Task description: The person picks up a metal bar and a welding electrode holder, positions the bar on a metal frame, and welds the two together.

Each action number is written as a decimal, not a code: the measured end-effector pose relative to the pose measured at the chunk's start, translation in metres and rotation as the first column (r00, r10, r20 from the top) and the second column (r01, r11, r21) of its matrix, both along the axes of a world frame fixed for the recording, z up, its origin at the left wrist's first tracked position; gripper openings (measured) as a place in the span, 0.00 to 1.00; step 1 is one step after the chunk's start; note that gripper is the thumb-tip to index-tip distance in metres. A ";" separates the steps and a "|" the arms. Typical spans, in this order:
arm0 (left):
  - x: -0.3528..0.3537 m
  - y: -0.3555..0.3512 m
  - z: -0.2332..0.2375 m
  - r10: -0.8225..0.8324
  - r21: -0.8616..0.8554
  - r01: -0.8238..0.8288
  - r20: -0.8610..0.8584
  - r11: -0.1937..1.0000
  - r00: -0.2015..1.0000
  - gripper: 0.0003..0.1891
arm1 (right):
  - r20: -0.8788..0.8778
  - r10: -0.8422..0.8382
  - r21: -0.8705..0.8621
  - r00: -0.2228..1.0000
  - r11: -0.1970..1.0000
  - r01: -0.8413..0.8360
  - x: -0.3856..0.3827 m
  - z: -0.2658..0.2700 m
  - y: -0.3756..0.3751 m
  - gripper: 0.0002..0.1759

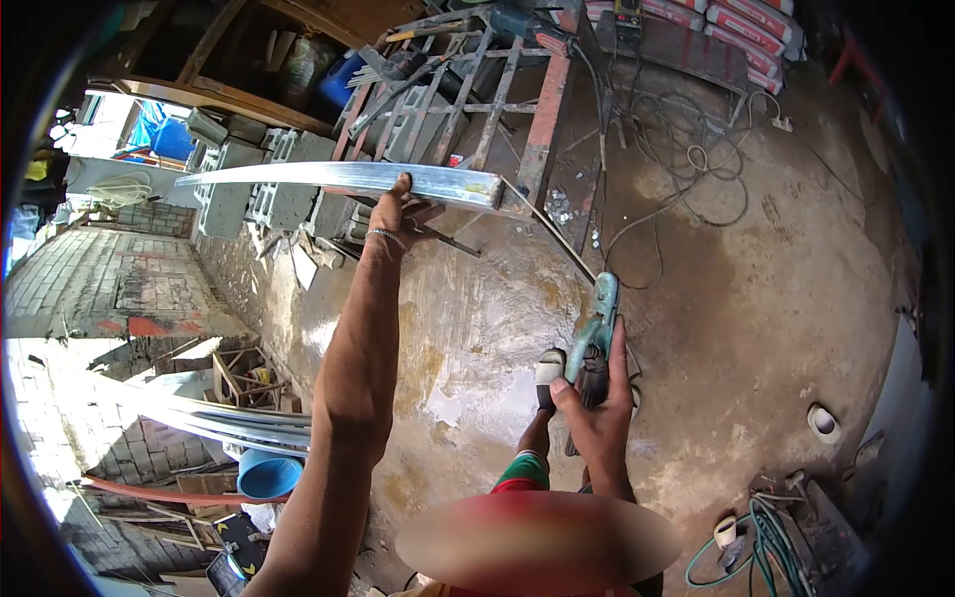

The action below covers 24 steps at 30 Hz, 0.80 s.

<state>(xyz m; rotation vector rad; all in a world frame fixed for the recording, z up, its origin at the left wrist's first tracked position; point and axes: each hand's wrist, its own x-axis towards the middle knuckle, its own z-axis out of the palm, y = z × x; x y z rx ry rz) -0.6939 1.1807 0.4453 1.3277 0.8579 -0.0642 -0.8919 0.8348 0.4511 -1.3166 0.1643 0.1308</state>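
My left hand (400, 211) grips a long silvery metal bar (328, 176) near its right end, thumb over the top face and fingers beneath. The bar lies across the front of a rusty steel frame (542, 129) and runs off to the left. In my right hand (603, 418) is a teal welding electrode holder (595, 326), its handle closed between thumb and fingers. A thin welding rod (553, 233) slants up and left from the holder's jaw. The rod's far end reaches right to the bar's squared end.
An angle grinder (532, 32) rests on the frame. Cables (686, 179) coil across the floor at right. Hollow blocks (282, 199) stand behind the bar. Sacks (748, 35) are stacked at the back. A blue basin (269, 476) and metal lengths (239, 423) lie left; a green hose (766, 542) lies lower right.
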 end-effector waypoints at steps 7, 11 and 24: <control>0.002 0.005 -0.002 0.019 -0.031 -0.019 0.002 0.999 1.000 0.33 | 0.227 0.096 -0.565 0.969 0.824 0.050 0.002 0.008 -0.012 0.54; 0.002 0.003 -0.002 0.018 -0.041 -0.018 0.006 0.999 1.000 0.34 | 0.246 0.009 -0.445 0.969 0.889 0.105 -0.005 -0.001 -0.002 0.56; 0.000 -0.005 0.004 -0.002 0.027 0.002 -0.016 1.000 1.000 0.38 | 0.196 0.012 -0.474 0.981 0.876 0.084 -0.007 0.000 0.006 0.55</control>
